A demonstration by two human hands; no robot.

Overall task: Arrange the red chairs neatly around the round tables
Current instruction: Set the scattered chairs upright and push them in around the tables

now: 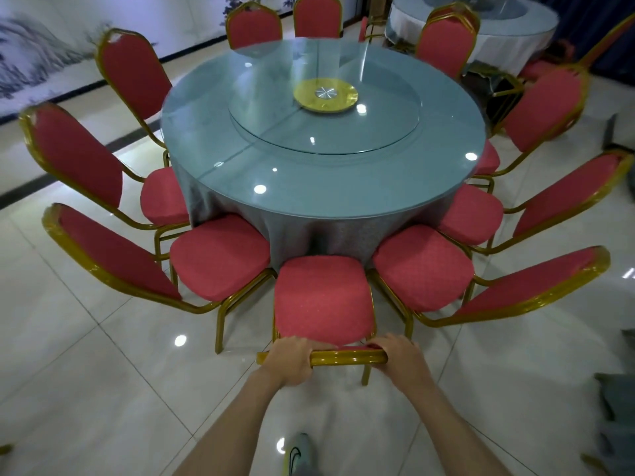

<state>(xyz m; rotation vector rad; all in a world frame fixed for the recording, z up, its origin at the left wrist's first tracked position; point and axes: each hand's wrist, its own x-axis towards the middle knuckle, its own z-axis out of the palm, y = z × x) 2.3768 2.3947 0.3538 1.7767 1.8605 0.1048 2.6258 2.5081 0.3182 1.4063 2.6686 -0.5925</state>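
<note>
A round table (213,139) with a glass top, a glass turntable and a grey cloth stands in the middle. Several red chairs with gold frames ring it. The nearest red chair (323,300) faces the table, its seat front touching the cloth. My left hand (292,360) and my right hand (400,353) both grip the gold top rail of that chair's backrest, one at each end. Neighbouring chairs stand close on both sides, one at the left (220,255) and one at the right (422,266).
A second round table (536,32) with a white cloth stands at the back right, with more red chairs by it. The floor is glossy pale tile. My shoe (297,455) shows at the bottom. Grey objects (618,407) lie at the right edge.
</note>
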